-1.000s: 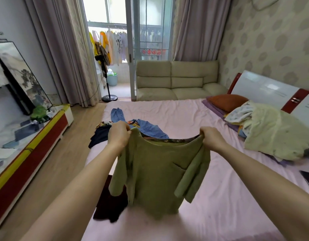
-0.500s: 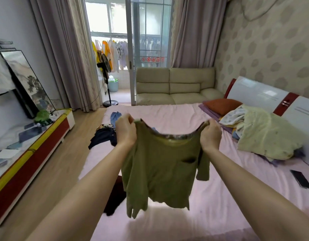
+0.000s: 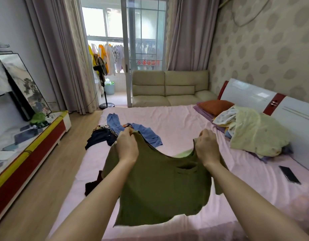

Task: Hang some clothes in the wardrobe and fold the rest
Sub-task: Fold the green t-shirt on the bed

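Nearest me: green shirt (image 3: 160, 186) hangs spread above the pink bed (image 3: 185, 122), hem clear of the sheet. Left hand (image 3: 127, 147) pinches one shoulder, right hand (image 3: 207, 150) pinches the other. I judge it best to keep both shoulders level, lower the hem first, then smooth it flat. Open sheet lies ahead and right; bed edge close on the left. Phone (image 3: 289, 174) at right, unsorted clothes pile (image 3: 115, 132) beyond.
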Tool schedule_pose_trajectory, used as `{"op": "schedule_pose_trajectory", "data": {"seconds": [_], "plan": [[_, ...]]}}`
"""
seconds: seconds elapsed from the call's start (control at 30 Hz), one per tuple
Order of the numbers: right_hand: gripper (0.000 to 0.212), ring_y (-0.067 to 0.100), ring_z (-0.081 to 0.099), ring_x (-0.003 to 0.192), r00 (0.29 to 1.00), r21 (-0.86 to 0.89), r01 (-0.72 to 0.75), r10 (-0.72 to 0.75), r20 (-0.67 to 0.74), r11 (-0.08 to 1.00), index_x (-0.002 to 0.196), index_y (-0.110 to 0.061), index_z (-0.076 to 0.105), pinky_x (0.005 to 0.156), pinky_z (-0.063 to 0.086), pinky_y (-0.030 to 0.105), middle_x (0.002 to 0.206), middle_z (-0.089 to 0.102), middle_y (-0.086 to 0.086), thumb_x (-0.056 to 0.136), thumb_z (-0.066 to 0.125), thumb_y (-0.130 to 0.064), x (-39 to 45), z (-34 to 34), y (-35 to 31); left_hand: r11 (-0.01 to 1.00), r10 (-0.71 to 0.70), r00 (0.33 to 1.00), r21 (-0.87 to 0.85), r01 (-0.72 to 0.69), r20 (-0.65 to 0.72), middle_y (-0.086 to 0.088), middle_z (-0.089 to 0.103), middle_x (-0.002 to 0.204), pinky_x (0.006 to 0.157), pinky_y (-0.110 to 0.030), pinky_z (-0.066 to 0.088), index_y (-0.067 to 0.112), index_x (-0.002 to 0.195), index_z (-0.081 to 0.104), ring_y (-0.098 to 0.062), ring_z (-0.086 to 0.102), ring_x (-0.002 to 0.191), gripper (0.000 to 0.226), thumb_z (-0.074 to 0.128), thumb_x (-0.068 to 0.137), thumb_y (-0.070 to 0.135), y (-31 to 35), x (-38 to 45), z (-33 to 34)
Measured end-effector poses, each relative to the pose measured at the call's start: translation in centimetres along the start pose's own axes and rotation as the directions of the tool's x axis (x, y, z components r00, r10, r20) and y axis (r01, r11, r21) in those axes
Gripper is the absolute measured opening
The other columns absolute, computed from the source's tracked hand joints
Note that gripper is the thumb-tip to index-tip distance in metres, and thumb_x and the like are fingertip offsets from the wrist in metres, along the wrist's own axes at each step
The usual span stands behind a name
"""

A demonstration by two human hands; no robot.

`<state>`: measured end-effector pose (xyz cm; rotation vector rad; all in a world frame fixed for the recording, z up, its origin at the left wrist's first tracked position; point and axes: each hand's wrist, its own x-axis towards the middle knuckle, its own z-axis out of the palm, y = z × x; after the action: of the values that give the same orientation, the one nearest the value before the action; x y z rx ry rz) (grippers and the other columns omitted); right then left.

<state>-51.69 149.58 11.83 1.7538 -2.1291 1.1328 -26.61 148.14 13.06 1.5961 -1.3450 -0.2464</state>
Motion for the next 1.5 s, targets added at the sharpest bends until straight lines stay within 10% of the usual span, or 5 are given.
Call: {"op": "schedule_pose_trajectory", "data": {"seconds": [0.5,0.7,0.93,1.17,1.5], "plan": [[0.022,0.026,0.046,0.106,0.813,-0.292,0.393,-0.18,0.554,0.872,0.096,-0.002,0.055,0.067,0.036,0.029,0.113,0.046,0.013,0.081,0.047,0.013,-2.0,9.1,8.4,0.942,-0.084,0.951,0.334,-0.021,0.297,-0.012,0.056,0.088,0.067,-0.039,0.041,0.009,0.11,0.039,-0.032,0.055,0.078,0.026,0.029,0.09,-0.004,-6.3,-1.6,8.7],[0.022,0.023,0.05,0.093,0.758,-0.397,0.306,0.031,0.651,0.865,0.104,-0.012,0.045,0.062,0.033,0.03,0.098,0.051,0.006,0.088,0.039,0.001,1.3,15.1,11.5,0.946,-0.139,0.899,0.325,-0.004,0.416,-0.007,0.052,0.081,0.061,-0.033,0.036,0.012,0.076,0.044,-0.027,0.049,0.071,0.022,0.031,0.083,-0.004,-11.1,3.7,17.0],[0.015,0.021,0.045,0.072,0.763,-0.165,-0.44,0.464,0.451,0.883,0.083,-0.016,0.036,0.061,0.036,0.033,0.085,0.05,0.002,0.092,0.024,-0.014,5.4,26.4,14.9,0.941,-0.22,0.836,0.337,0.045,0.503,0.001,0.047,0.097,0.07,-0.03,0.036,0.009,0.091,0.054,-0.022,0.051,0.081,0.028,0.028,0.093,0.002,-17.8,8.8,27.3],[0.021,0.02,0.044,0.092,0.702,-0.188,-0.188,0.266,0.661,0.964,0.093,-0.008,0.055,0.067,0.033,0.028,0.095,0.04,0.0,0.081,0.044,0.003,5.3,42.2,20.8,0.913,-0.28,0.719,0.408,-0.006,0.636,-0.008,0.012,0.158,0.118,-0.035,0.017,0.005,0.146,0.024,-0.027,0.015,0.144,0.062,0.051,0.092,0.012,-27.2,7.1,38.7],[0.037,0.029,0.044,0.104,0.759,-0.21,-0.124,0.229,0.609,0.97,0.1,-0.002,0.061,0.088,0.042,0.042,0.104,0.05,0.013,0.101,0.032,-0.024,7.0,62.1,27.0,0.889,-0.363,0.674,0.456,0.043,0.643,-0.006,-0.025,0.157,0.12,-0.036,0.002,0.003,0.15,0.007,-0.031,-0.012,0.146,0.096,0.065,0.085,0.045,-36.8,7.0,53.8]]}}
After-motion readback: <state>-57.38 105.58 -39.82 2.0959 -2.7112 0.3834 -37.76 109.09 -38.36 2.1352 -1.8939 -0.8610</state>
